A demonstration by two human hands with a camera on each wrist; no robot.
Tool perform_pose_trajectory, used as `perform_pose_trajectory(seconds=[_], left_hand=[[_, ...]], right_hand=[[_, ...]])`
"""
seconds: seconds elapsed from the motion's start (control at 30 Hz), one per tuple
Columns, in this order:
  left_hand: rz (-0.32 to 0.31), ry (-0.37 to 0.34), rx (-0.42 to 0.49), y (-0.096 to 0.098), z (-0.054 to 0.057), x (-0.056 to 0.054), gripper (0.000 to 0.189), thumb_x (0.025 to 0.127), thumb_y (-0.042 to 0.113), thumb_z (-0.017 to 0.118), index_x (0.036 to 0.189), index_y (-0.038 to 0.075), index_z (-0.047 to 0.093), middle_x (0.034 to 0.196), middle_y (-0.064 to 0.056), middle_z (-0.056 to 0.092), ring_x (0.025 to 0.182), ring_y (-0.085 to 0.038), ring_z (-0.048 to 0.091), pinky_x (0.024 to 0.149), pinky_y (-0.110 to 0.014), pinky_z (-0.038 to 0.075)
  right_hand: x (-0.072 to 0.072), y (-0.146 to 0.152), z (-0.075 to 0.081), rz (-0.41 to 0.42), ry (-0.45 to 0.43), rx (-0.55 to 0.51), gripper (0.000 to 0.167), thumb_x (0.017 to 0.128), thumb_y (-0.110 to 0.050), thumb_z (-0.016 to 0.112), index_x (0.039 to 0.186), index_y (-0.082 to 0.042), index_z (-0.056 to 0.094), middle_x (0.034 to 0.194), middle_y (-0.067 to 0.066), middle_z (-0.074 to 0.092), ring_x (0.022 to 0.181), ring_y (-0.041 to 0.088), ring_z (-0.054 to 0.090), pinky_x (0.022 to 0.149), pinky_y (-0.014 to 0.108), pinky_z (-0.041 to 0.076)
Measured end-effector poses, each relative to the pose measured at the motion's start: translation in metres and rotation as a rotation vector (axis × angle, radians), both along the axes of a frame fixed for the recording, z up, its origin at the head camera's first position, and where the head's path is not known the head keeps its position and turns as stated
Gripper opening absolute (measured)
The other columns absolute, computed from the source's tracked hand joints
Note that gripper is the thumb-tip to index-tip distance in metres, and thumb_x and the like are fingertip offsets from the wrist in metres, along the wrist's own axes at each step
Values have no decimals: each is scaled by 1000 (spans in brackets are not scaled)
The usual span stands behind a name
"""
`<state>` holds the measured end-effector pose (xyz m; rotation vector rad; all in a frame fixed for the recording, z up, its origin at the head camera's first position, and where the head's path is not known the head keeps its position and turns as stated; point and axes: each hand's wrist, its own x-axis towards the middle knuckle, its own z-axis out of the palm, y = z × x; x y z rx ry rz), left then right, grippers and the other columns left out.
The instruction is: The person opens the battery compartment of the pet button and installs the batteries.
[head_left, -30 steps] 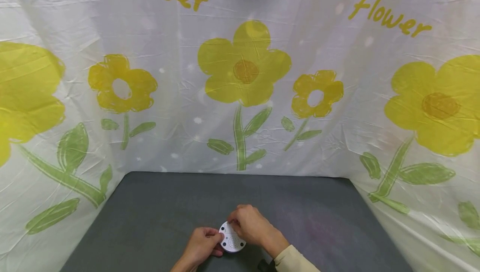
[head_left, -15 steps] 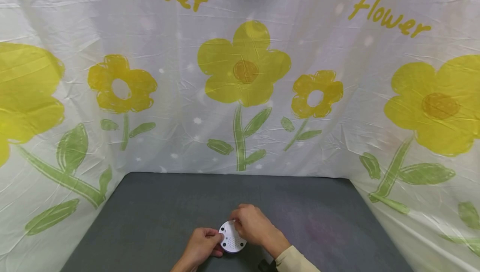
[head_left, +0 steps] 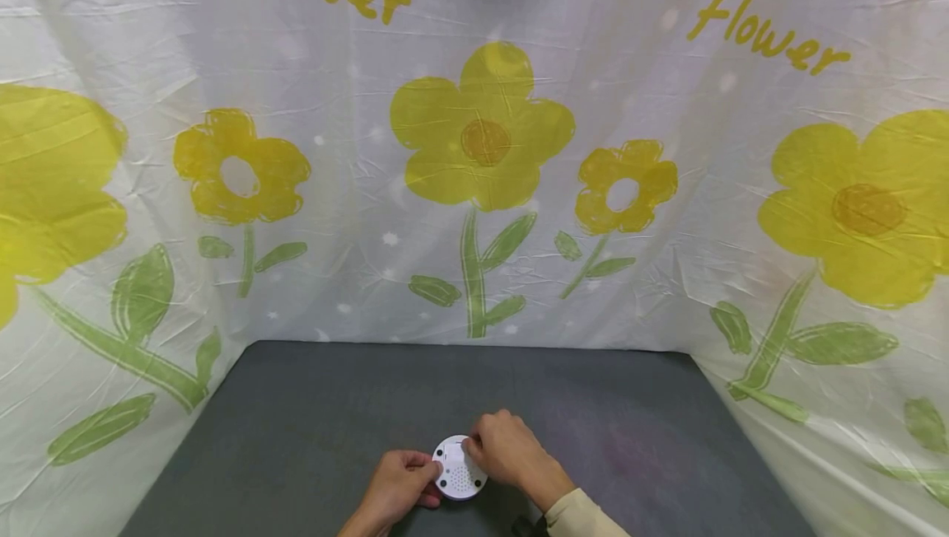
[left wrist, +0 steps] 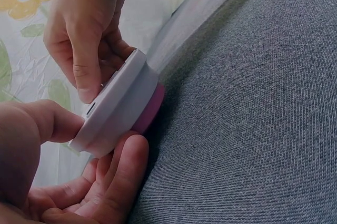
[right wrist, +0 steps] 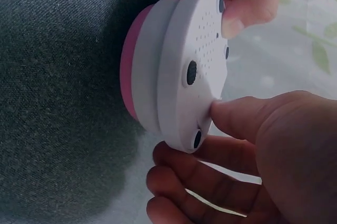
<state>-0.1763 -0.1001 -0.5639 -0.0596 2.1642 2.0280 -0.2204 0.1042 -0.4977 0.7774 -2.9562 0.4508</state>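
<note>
A round white device (head_left: 461,479) lies with its flat, perforated face up. Small black feet (right wrist: 191,72) dot that face, and a pink band (right wrist: 129,66) rings the lower side, against the grey cloth. My left hand (head_left: 398,483) grips the rim from the left, thumb on the face and fingers underneath, as the left wrist view shows. My right hand (head_left: 510,455) is at the far right edge, its thumb (right wrist: 237,119) pressed on the face near a small raised white tip, and its index finger curled at the rim. The other right fingers hang curled beyond the edge.
The dark grey table (head_left: 334,405) reaches back to a white curtain (head_left: 348,257) printed with yellow flowers, which also encloses both sides. A small black object (head_left: 525,525) shows beside the cream right sleeve (head_left: 582,516) at the bottom edge.
My right hand has shifted slightly right and back from the middle of the device's far edge, uncovering more of its face. The left hand and the device have stayed in place.
</note>
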Motion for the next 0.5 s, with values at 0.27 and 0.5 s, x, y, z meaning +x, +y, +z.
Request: perform_pose_trajectory(seconds=[0.27, 0.5], left_hand=[[4, -3, -6, 0, 0, 0, 30, 99, 7, 69, 111, -20, 67, 85, -11, 78, 66, -15, 74, 61, -32, 67], [9, -4, -13, 1, -2, -1, 30, 98, 8, 69, 111, -20, 67, 86, -12, 79, 66, -15, 74, 60, -32, 67]], right_hand=[[-1, 0, 0, -1, -1, -18, 21, 97, -28, 78, 79, -17, 79, 69, -7, 68, 61, 7, 56, 53, 28, 48], [0, 1, -3, -22, -8, -56, 17, 95, -29, 80, 83, -17, 83, 72, -7, 71, 63, 6, 58, 54, 27, 49]])
